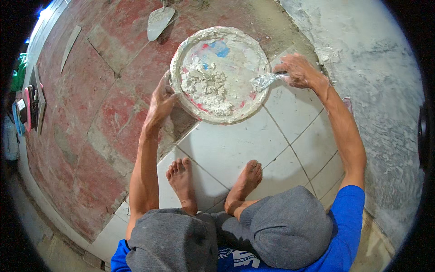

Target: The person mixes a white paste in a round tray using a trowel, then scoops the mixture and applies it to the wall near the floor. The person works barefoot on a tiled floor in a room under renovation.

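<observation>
A round basin (pixel 240 119), its rim caked with whitish plaster, stands on the floor in front of my feet. Lumpy off-white plaster (pixel 206 88) is heaped in its left half, and patches of blue and pink show through the thin coating elsewhere. My left hand (pixel 161 100) grips the basin's left rim, thumb and fingers against the edge. At the opposite rim, my right hand (pixel 297 71) is closed around the handle of a putty knife (pixel 265 81). The knife's plaster-smeared blade points left into the basin, over its right side.
A plaster-coated trowel (pixel 159 22) lies beyond the basin. Farther left is a thin pale strip (pixel 70 49) on the worn red floor (pixel 108 104). Pink and blue items (pixel 28 109) stand at the left edge. White tiles (pixel 217 145) lie under my feet; a grey plastered surface (pixel 380 90) borders the right.
</observation>
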Motion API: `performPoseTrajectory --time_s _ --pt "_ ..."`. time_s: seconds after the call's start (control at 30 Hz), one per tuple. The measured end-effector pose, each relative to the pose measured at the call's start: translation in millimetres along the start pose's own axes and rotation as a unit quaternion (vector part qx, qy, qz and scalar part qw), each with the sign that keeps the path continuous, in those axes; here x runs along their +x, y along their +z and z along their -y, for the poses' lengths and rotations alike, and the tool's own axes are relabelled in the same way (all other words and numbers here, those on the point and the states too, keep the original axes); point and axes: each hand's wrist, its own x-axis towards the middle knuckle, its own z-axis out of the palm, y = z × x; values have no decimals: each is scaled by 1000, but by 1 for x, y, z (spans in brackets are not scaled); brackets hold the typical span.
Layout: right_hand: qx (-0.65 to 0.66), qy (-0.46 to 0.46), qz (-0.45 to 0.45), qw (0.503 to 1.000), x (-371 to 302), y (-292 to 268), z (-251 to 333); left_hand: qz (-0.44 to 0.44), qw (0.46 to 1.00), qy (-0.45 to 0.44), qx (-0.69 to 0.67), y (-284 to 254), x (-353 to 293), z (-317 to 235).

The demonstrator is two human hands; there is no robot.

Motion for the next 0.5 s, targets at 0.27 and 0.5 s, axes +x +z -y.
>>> performPoseTrajectory --time_s 0.27,0.5 --pt "96 42 -68 992 -9 40 118 -9 998 -5 -59 7 -10 2" --pt "203 121 -158 959 -17 61 173 -4 998 10 -58 15 -22 -8"
